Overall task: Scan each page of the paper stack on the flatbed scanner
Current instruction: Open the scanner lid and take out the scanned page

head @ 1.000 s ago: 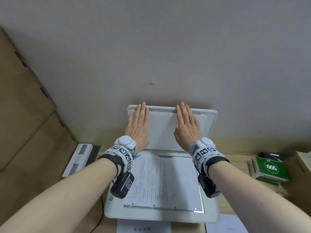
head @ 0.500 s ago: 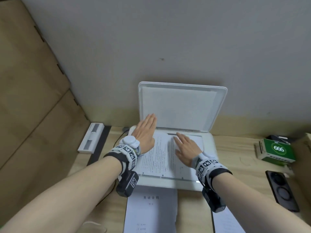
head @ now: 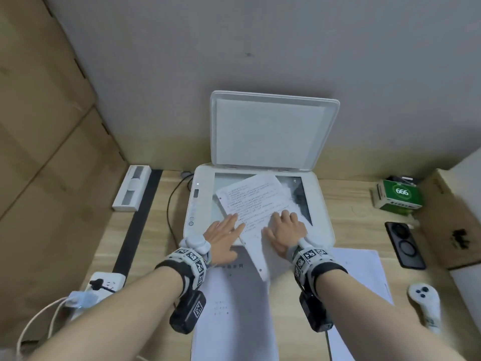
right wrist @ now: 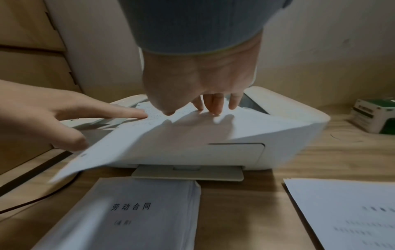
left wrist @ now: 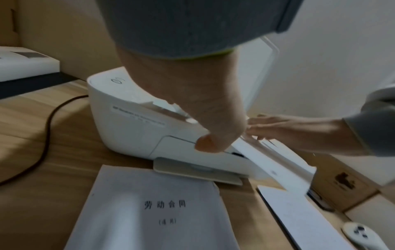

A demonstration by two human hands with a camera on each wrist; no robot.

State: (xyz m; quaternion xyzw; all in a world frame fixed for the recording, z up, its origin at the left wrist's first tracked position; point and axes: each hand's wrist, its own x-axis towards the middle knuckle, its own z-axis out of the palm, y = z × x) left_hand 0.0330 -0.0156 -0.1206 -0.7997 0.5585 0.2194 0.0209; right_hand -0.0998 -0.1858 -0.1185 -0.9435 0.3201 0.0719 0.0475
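Both hands' flat, released fingers [head: 285, 217] press the page [head: 256, 199]; thin, limp, slippery — pinch the overhanging corner below them.

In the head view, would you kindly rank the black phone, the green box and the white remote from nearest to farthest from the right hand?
From the right hand:
1. Black phone, on the desk to its right.
2. Green box, farther right, toward the wall.
3. White remote, right, at the desk's near edge; nearly level with the box.
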